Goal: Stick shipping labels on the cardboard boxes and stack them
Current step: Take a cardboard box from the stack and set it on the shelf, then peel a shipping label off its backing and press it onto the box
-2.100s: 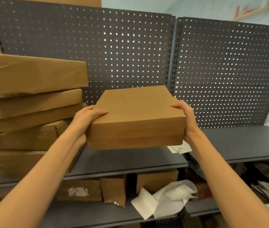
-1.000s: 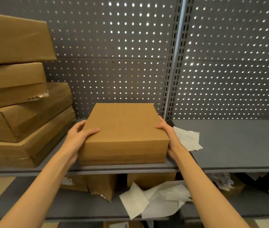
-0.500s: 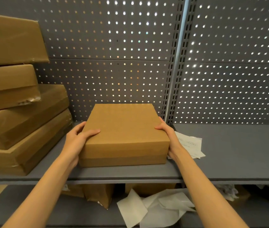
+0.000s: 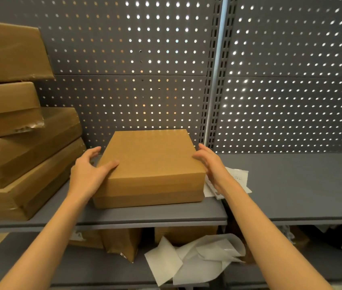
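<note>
Now | cardboard box (image 4: 151,164): plain brown, unlabelled, flat on shelf (image 4: 166,215) | both grips spread, loose

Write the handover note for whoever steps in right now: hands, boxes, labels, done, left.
Left hand: on the left side of the cardboard box, thumb on its top, fingers loosely curved.
Right hand: open, at the box's right edge, contact unclear.
Box: flat on the grey shelf, no label on the faces in view.
Stack of boxes: to its left.
White papers, possibly the labels: right of the box, under the right wrist.
Left to do: label, then stack.
</note>
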The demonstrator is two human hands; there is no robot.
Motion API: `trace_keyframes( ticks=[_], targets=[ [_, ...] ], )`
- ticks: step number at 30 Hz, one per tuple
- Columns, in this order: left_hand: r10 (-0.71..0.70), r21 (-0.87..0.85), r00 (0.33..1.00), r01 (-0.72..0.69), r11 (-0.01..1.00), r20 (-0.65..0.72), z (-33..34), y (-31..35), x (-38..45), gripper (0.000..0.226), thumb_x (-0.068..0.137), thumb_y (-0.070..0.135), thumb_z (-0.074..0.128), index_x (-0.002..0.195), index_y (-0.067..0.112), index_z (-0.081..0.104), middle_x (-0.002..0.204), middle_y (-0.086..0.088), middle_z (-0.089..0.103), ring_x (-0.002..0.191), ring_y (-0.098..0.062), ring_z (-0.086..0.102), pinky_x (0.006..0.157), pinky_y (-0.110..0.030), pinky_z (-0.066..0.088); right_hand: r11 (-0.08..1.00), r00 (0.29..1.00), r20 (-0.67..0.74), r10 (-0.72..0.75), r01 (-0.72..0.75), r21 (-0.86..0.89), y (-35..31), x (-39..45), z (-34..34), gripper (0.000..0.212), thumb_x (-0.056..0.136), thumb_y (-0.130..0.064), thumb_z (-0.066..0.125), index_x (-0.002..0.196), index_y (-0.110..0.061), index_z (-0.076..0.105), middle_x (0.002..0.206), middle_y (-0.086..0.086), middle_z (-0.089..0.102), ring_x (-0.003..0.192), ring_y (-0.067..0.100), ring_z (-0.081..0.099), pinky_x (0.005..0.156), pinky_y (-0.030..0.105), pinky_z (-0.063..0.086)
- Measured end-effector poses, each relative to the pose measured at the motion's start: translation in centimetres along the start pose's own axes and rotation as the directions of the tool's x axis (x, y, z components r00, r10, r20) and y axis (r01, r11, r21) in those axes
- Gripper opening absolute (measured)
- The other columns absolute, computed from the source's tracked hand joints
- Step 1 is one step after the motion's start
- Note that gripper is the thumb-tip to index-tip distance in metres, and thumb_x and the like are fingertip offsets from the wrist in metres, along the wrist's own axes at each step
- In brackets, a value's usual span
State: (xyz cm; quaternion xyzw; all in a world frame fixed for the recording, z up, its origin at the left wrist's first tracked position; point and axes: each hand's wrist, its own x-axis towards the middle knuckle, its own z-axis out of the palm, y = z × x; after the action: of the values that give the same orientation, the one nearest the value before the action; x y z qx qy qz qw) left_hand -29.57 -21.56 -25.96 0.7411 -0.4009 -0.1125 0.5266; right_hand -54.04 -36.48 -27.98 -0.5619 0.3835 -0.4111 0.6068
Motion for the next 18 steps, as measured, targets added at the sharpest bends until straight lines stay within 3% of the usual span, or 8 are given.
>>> trace_keyframes(
  ticks=[3,7,12,18],
  targets=[
    [0.201,0.286,0.979,-0.184,0.940,-0.032,0.2,1.9,-1.0,0.051,0.082,0.037,0.067,0.129,0.023,0.053,0.130,-0.006,0.056,0.119,-0.028,0.050,0.093,-0.046,0.044,0.978,0.990,-0.089,-0.110,0.092,-0.188,-1.3,-1.2,-1.6,0.050,0.090,-0.022,0.059,0.138,-0.016,0.044,0.142,-0.004,0.044,0.129,0.012,0.041,0.099,0.023,0.034],
    [0.402,0.509,0.915,-0.354,0.785,0.016,2.4,5.0,-2.5,0.041,0.085,0.037,0.061,0.122,0.019,0.059,0.119,-0.009,0.063,0.106,-0.031,0.057,0.086,-0.044,0.047,0.912,0.962,-0.162,-0.220,0.144,-0.384,-1.7,-2.0,-4.8,0.044,0.093,-0.017,0.055,0.136,-0.012,0.048,0.138,-0.001,0.050,0.126,0.011,0.045,0.093,0.020,0.034],
    [0.500,0.544,0.860,-0.468,0.696,0.101,6.6,8.2,-4.4,0.036,0.088,0.036,0.058,0.119,0.017,0.060,0.117,-0.005,0.064,0.106,-0.026,0.057,0.088,-0.037,0.043,0.824,0.957,-0.174,-0.234,0.100,-0.558,-1.0,-2.9,-8.5,0.042,0.093,-0.016,0.053,0.134,-0.011,0.049,0.138,0.003,0.051,0.128,0.016,0.046,0.102,0.028,0.036],
    [0.539,0.498,0.815,-0.565,0.658,0.213,11.9,11.2,-5.6,0.033,0.091,0.035,0.052,0.120,0.021,0.058,0.117,0.001,0.062,0.105,-0.021,0.056,0.088,-0.034,0.041,0.774,0.970,-0.163,-0.182,0.039,-0.632,-0.5,-3.8,-11.2,0.047,0.093,-0.017,0.054,0.138,-0.008,0.044,0.143,0.007,0.046,0.131,0.021,0.042,0.107,0.035,0.033]
  ],
)
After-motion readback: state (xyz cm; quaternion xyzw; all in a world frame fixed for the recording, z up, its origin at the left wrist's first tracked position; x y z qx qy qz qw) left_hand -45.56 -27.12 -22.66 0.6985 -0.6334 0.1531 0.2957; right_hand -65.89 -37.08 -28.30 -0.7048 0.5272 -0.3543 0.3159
